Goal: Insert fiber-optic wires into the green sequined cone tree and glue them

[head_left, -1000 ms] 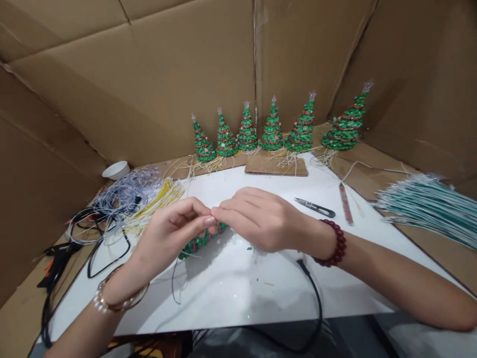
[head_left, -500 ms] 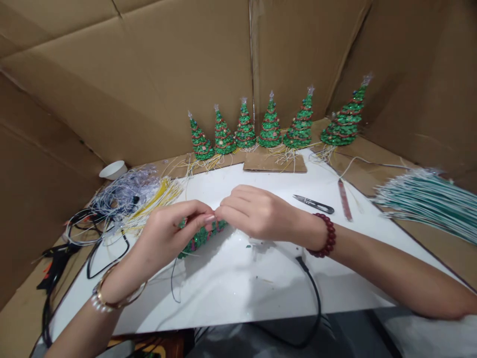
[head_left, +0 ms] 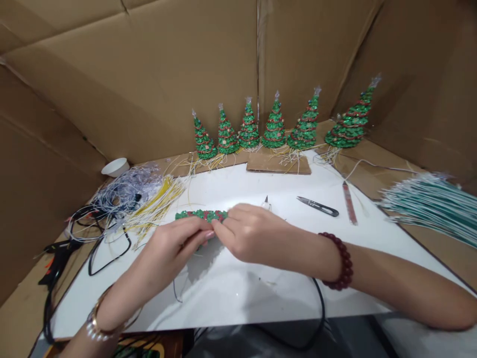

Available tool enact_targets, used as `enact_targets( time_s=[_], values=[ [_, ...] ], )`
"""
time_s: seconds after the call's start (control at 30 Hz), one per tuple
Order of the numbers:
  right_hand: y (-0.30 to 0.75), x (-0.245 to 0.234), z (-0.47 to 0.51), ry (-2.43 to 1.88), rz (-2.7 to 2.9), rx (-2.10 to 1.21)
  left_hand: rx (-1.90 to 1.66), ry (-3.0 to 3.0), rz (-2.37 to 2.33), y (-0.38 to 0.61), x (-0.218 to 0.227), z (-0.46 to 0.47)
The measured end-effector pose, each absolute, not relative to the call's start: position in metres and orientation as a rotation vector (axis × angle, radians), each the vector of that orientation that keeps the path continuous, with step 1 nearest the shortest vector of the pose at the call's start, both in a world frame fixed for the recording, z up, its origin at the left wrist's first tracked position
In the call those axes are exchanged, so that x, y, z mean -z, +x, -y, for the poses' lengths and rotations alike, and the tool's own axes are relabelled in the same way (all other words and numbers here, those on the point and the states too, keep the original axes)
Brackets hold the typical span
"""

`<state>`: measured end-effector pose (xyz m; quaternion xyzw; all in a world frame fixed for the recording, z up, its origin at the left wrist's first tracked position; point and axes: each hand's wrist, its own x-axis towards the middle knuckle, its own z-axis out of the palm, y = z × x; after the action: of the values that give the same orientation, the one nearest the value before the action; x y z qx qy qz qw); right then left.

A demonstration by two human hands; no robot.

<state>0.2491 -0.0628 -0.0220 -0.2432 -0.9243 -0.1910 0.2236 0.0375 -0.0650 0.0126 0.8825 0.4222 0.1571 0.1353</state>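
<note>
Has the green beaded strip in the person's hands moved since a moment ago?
Yes: the green beaded strip has risen away from the person and now lies level, nearly in line with the thread snips, having sat well below them before.

A makeshift craft workspace (head_left: 238, 189): cardboard walls (head_left: 149, 84), glittery miniature Christmas trees (head_left: 275, 124), wire bundles (head_left: 428, 204).

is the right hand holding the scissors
No, the scissors lie apart on the white board, while the right hand and left hand hold a green beaded tree on its side.
</note>
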Motion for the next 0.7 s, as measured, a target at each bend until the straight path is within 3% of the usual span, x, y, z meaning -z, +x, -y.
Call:
enact_targets(
  time_s=[0.23, 0.43, 0.63, 0.7],
  values=[
    [0.264, 0.009, 0.058, -0.940, 2.667, 0.152, -0.506, 2.518, -1.317, 0.014, -0.010, 0.056],
    [0.238, 0.040, 0.061, -0.680, 2.451, 0.046, -0.552, 2.500, -1.218, 0.025, -0.004, 0.063],
    [0.254, 0.031, 0.050, -0.784, 2.278, 0.108, -0.600, 2.176, -1.950, -0.011, 0.004, 0.049],
    [0.261, 0.025, 0.043, -0.812, 2.276, 0.056, -0.526, 2.025, -1.918, -0.021, 0.013, 0.042]
  ],
)
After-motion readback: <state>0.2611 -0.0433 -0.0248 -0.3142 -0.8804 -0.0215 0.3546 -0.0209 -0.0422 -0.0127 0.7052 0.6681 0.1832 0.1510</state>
